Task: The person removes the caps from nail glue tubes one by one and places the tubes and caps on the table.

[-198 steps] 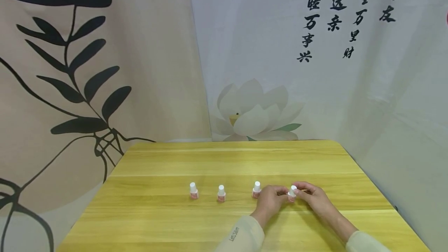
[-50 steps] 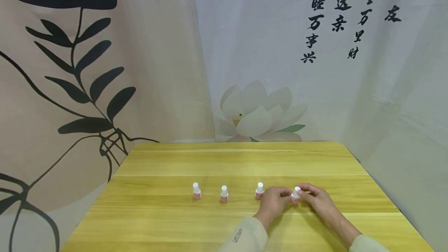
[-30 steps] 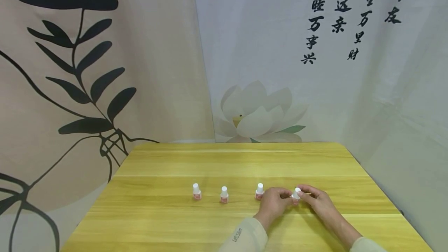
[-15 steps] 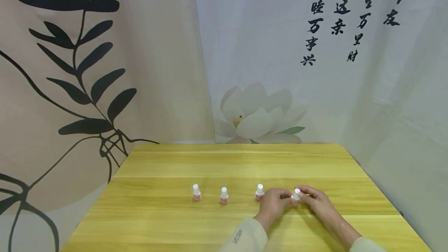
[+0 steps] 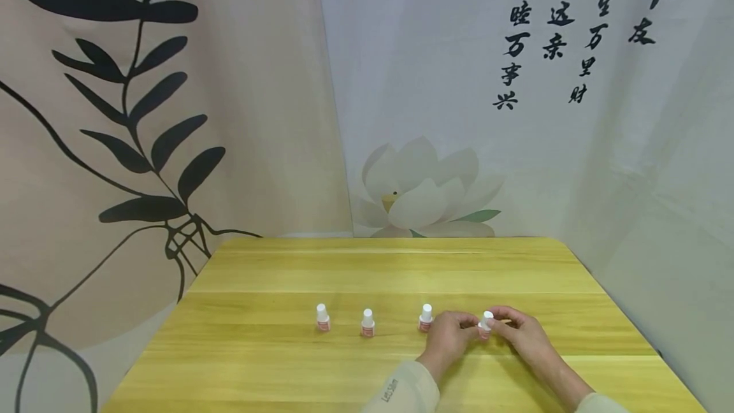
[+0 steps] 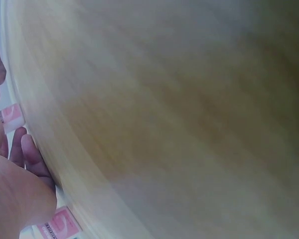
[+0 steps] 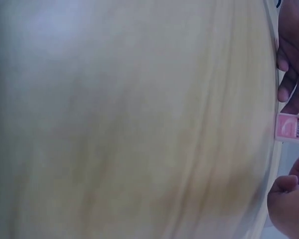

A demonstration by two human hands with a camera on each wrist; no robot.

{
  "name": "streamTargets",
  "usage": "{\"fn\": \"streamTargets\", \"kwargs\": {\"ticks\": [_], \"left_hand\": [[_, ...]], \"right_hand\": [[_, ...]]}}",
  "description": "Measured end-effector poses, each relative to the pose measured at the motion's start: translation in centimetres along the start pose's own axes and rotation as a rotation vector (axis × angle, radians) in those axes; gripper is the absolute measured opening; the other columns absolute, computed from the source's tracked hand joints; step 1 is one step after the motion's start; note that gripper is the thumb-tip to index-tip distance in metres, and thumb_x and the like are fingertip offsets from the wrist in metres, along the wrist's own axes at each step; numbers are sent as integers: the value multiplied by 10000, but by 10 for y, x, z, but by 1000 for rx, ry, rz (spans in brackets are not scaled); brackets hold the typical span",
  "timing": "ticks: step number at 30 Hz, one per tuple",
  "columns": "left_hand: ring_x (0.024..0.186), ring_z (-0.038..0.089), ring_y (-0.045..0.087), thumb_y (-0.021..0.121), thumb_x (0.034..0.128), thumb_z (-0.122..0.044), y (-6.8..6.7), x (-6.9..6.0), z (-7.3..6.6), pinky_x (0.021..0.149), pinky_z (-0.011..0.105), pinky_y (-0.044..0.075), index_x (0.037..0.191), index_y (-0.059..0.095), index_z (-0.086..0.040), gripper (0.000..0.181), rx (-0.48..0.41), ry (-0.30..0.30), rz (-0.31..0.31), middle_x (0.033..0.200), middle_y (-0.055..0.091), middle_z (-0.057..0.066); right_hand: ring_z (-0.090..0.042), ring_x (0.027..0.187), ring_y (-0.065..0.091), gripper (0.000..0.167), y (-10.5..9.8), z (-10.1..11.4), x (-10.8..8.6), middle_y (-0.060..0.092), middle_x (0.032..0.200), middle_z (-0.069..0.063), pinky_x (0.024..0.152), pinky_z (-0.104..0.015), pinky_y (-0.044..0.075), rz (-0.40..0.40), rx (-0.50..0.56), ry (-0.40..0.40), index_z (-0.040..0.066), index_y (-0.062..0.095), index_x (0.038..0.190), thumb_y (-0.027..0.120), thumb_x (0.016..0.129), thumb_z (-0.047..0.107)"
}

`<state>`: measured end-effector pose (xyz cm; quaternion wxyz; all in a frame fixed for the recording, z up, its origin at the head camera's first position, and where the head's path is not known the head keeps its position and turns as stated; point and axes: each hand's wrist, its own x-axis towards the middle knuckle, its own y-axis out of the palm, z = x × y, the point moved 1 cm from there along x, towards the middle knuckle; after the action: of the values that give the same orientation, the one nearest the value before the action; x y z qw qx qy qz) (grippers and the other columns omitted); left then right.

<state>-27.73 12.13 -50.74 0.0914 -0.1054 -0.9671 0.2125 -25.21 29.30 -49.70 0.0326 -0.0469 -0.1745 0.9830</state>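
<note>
Toward the right of the wooden table, both hands are at one small white bottle [image 5: 484,326] with a white cap and a pink label. My left hand [image 5: 450,340] pinches its lower part from the left side. Near the cap, the thumb and fingers of my right hand [image 5: 522,333] grip it from the right. The bottle leans slightly; its base is at or close to the tabletop. Both wrist views show its pink label [image 6: 11,114] [image 7: 289,126] between the hands. Another such bottle [image 5: 425,318] stands upright just left of my left hand, partly covered by it.
Two more matching bottles stand upright farther left, one [image 5: 323,318] at the outer end and one [image 5: 367,323] nearer the middle. The wooden table [image 5: 275,368] reaches back to a hanging cloth [image 5: 264,113] printed with plants and characters.
Scene sits slightly lower in the head view as the camera tilts up. Both hands stay at the same bottle with barely any movement; the other bottles keep their places.
</note>
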Motion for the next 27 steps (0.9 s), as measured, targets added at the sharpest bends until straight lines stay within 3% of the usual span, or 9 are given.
{"fn": "streamTargets", "kwargs": {"ticks": [10,16,27], "left_hand": [[848,8,634,804,817,-246,1,-2,-3,777,248,509,858,783,-214,57,0,-46,10,868,737,-139],[846,-4,631,807,813,-262,1,-2,-2,786,245,501,853,785,-218,63,8,-37,2,863,737,-145],[802,-29,603,817,810,-245,1,-1,-2,755,222,490,825,781,-218,48,27,-23,-3,823,725,-163]], "right_hand": [[-196,1000,542,455,1,0,-1,602,1220,-118,845,-325,436,27,39,-16,-18,593,1312,669,958,257],[-200,1028,529,470,1,-1,-2,597,1238,-122,843,-331,423,41,38,-8,-13,574,1336,655,965,264],[-186,975,575,436,-2,0,1,611,1192,-77,838,-324,438,2,-13,-10,52,661,1215,730,906,352]]}}
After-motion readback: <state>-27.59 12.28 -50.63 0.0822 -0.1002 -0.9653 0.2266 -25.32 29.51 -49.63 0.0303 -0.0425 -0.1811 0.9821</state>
